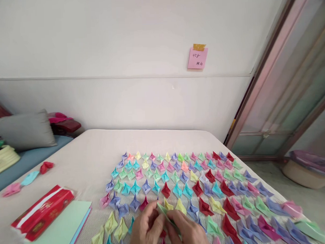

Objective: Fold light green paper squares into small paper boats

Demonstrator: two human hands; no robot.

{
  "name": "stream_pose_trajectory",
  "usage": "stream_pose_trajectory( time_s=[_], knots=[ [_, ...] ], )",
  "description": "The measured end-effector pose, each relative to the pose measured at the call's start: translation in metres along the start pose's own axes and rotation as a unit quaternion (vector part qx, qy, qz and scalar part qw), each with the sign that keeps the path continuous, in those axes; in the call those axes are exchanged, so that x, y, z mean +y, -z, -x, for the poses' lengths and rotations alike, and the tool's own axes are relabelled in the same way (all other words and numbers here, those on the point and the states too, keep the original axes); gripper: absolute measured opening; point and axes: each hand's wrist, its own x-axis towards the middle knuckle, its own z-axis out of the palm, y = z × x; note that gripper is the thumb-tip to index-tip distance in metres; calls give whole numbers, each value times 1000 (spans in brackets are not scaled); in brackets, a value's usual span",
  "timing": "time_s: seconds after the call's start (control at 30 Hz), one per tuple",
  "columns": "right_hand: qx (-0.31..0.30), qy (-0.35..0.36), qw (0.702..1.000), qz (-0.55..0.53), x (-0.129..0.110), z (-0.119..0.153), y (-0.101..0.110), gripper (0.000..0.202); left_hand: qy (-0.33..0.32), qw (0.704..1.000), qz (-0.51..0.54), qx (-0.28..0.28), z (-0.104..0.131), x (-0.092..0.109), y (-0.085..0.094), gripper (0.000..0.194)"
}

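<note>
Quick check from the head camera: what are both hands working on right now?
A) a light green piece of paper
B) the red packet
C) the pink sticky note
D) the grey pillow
A: the left hand and right hand pinch a light green piece of paper between their fingers, over the rows of folded paper boats.

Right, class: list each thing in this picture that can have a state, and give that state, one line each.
Left hand: fingers pinching the green paper.
Right hand: fingers pinching the green paper.
Green paper: partly folded, held in both hands.
Paper boats: folded, laid in rows.
Red tissue pack: lying flat.
Sheets of paper: flat, stacked.
Pink sticky note: taped to wall.
</note>
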Motion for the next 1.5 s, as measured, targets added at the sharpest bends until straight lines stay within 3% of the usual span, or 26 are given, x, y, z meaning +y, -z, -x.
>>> stream_pose_trajectory(
  time_s=[0.07,0.1,0.17,0.23,0.27,0.37,0.47,0.67,0.8,0.93,1.03,1.2,1.37,1.5],
  knots=[
    [-47,-113,978,-168,1,-5,8,25,22,999,21,-24,1,8,6,44],
    [-69,-176,942,-277,1,-8,12,25,38,997,48,-42,1,12,9,44],
    [-96,-271,826,-485,1,-15,20,26,56,989,123,-56,2,19,14,42],
    [-110,-319,713,-615,-2,-19,24,24,70,975,198,-73,1,21,15,36],
    [-113,-329,672,-653,-3,-20,23,22,79,965,233,-90,1,20,15,33],
    [-133,-327,596,-722,-8,-20,17,17,92,932,310,-162,-1,12,11,24],
    [-146,-328,555,-750,-13,-18,13,17,83,926,308,-202,-4,4,10,16],
    [-132,-359,525,-760,-23,-20,20,14,63,943,256,-202,-8,6,12,26],
    [-137,-367,525,-755,-25,-21,17,10,40,956,208,-203,-5,11,8,35],
    [-110,-385,505,-764,-22,-18,7,9,51,946,236,-217,-4,6,5,39],
    [-116,-389,503,-763,-19,-16,3,11,30,944,247,-216,-6,1,6,32],
    [-130,-387,538,-737,-18,-17,7,15,14,955,218,-201,-9,0,10,28],
    [-143,-367,615,-683,-7,-20,13,20,-19,976,159,-146,-10,4,16,37],
    [-150,-378,665,-627,5,-20,19,18,-1,971,132,-199,-10,2,19,43]
  ],
)
